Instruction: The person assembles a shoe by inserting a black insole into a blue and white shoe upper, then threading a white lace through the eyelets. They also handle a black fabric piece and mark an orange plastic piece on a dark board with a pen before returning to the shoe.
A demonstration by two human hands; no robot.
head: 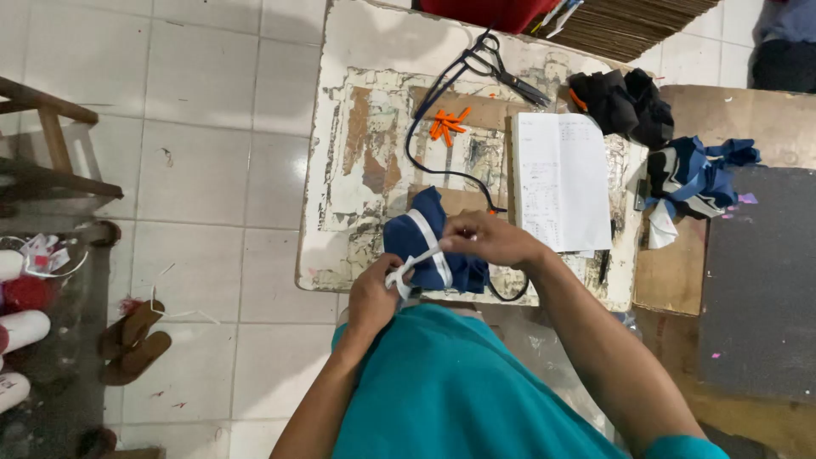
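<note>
Starting at nine o'clock, a wooden stool (47,144) is seen over the tiled floor (204,170), and a pair of brown sandals (132,340) lies at about eight o'clock. Toward the centre, a worn table (357,127) is found, and at its near edge a bundle of dark blue cloth (433,242) with white stripes is held between both hands. The left hand (376,293) is clenched around a white strip (408,268) at the bundle's seven o'clock corner; the right hand (491,238) pinches the same strip at the bundle's three o'clock side. The bundle's long axis runs from about eleven o'clock to five o'clock, its narrow folded end pointing away toward eleven. The white strip is stretched across it from seven to two o'clock.

Above, at twelve o'clock, orange clips (446,125) and black scissors (497,64) are laid on the table. Just right of the hands an open notebook (561,178) is placed. Further right, at two o'clock, black cloth (625,102) and a blue and white heap of cloth (693,183) are piled.
</note>
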